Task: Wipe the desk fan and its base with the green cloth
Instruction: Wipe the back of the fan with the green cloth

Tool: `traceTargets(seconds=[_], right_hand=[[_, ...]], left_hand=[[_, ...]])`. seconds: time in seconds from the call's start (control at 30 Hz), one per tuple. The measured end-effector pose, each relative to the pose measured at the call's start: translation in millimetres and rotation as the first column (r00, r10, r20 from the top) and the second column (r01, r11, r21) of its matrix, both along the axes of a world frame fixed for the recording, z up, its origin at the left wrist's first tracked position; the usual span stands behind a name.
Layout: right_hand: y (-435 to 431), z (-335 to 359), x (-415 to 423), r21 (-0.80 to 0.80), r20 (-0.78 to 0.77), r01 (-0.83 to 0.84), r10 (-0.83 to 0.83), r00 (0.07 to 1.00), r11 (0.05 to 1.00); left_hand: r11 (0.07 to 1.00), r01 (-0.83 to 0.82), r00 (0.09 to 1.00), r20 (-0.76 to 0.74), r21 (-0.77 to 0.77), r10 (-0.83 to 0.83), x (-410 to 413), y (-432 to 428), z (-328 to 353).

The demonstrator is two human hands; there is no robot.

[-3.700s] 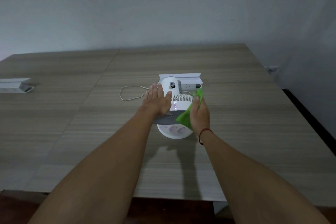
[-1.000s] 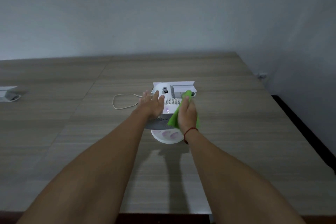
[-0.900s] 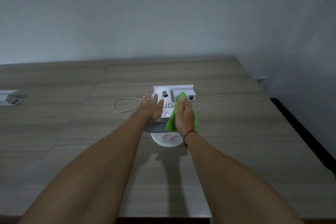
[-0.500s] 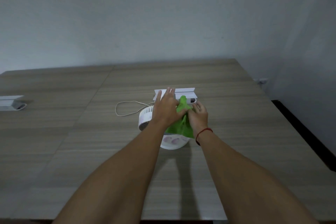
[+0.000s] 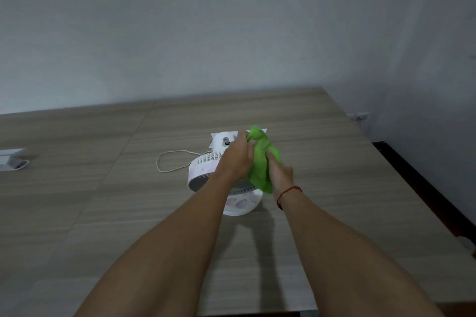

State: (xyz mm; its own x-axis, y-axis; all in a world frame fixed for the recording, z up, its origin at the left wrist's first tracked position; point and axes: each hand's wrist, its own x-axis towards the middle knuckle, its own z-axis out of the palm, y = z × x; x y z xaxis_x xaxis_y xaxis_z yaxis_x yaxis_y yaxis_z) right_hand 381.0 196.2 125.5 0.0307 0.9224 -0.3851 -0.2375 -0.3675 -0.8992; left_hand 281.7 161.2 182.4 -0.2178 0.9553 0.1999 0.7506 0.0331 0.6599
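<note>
Gripping the bunched bright green cloth (image 5: 260, 162) with both hands, I hold it over the small white plastic desk fan (image 5: 206, 171) in the middle of the wood-grain table (image 5: 334, 188). My left hand (image 5: 238, 158) pinches the cloth's upper part beside the fan's motor housing; my right hand (image 5: 280, 175), a red string on its wrist, is closed on its lower folds. The fan's round white base (image 5: 242, 204) sits just below, its thin cord (image 5: 170, 162) looping left.

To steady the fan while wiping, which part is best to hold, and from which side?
Probably the fan head's round outer rim, from the left: the rim curves to fit a palm, and that side is free, while the cloth and both the left hand and right hand crowd its right.
</note>
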Motion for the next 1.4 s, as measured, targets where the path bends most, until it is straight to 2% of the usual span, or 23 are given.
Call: traceTargets(seconds=[0.07,0.2,0.3,0.4,0.5,0.6,0.63,0.7,0.73,0.8,0.87,0.97,1.07,1.23,1.4], right_hand=[[3,12,-1,0.094,-0.034,0.045,-0.042,0.999,0.995],[11,34,-14,0.205,-0.047,0.019,-0.009,0.999,0.979],[15,39,-32,0.214,0.066,-0.117,0.105,0.992,0.97],[11,37,-47,0.225,0.237,-0.285,0.231,0.944,0.932],[3,32,-56,0.295,0.433,-0.37,0.222,0.873,0.881],[1,23,-51,0.329,0.602,-0.317,0.062,0.796,0.889],[4,20,-49,0.309,0.658,-0.317,0.039,0.752,0.897],[8,13,-43,0.236,0.754,-0.409,0.099,0.649,0.882],[10,9,-41,0.205,0.795,-0.481,0.142,0.59,0.852],[14,1,-40,0.181,0.851,-0.594,0.178,0.493,0.784],[17,-7,-42,0.19,0.834,-0.651,0.229,0.501,0.735],[18,-18,-44,0.245,0.786,-0.646,0.242,0.569,0.723],[18,-23,-45,0.214,0.795,-0.646,0.254,0.551,0.733],[20,-19,-48,0.258,0.813,-0.663,0.214,0.542,0.702],[27,-23,-50,0.242,0.831,-0.672,0.208,0.516,0.7]], left_hand=[[0.998,-0.056,0.993,0.102,0.037,0.052,1,2,8],[0.979,-0.196,0.97,0.157,0.051,0.186,-15,2,16],[0.956,-0.289,0.949,0.148,0.053,0.278,-45,-5,12],[0.923,-0.384,0.917,0.13,0.029,0.378,-74,-17,2],[0.925,-0.378,0.92,0.096,-0.048,0.381,-90,-23,-15],[0.905,-0.397,0.917,-0.021,-0.153,0.399,-88,-21,-28],[0.884,-0.444,0.896,-0.076,-0.146,0.438,-84,-21,-29],[0.872,-0.487,0.864,-0.167,-0.048,0.474,-76,-23,-32],[0.898,-0.439,0.881,-0.19,0.015,0.434,-73,-24,-34],[0.967,-0.246,0.938,-0.238,0.061,0.254,-66,-22,-41],[0.992,-0.122,0.951,-0.284,0.026,0.124,-61,-22,-47],[0.993,-0.117,0.943,-0.31,0.021,0.118,-66,-22,-53],[0.99,-0.141,0.936,-0.328,-0.028,0.124,-72,-22,-60],[0.964,-0.248,0.952,-0.209,-0.098,0.223,-77,-11,-63],[0.934,-0.333,0.941,0.012,-0.13,0.338,-94,-4,-69]])
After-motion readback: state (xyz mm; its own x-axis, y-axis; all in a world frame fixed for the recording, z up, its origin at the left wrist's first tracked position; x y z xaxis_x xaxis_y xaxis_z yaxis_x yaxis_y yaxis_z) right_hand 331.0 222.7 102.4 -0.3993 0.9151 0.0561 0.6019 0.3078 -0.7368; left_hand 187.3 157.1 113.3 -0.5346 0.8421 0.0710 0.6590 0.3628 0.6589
